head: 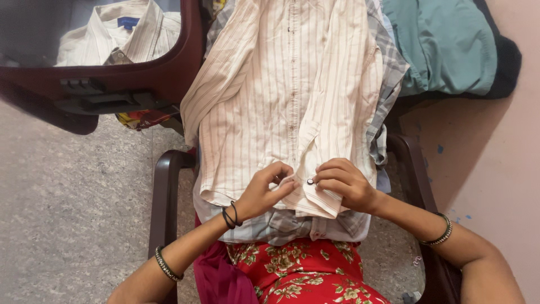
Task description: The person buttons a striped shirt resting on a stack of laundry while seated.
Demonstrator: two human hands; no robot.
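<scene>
- Speckled grey floor [73, 214] lies to one side and a pink wall [495, 169] to the other, with a dark brown chair [163, 191] between them piled with clothes.
- On top of the pile lies a cream striped shirt [281, 84], spread flat with its front up, probably so the placket can be reached.
- Left hand [263, 191] pinches the placket edge with narrowed fingers.
- Right hand [346, 183], fingers curled, pins the cuff beside a dark button [310, 182].
- A maroon tub [169, 62] holds another striped shirt [121, 34], folded.
- Teal cloth [444, 45] lies at the pile's far end.
</scene>
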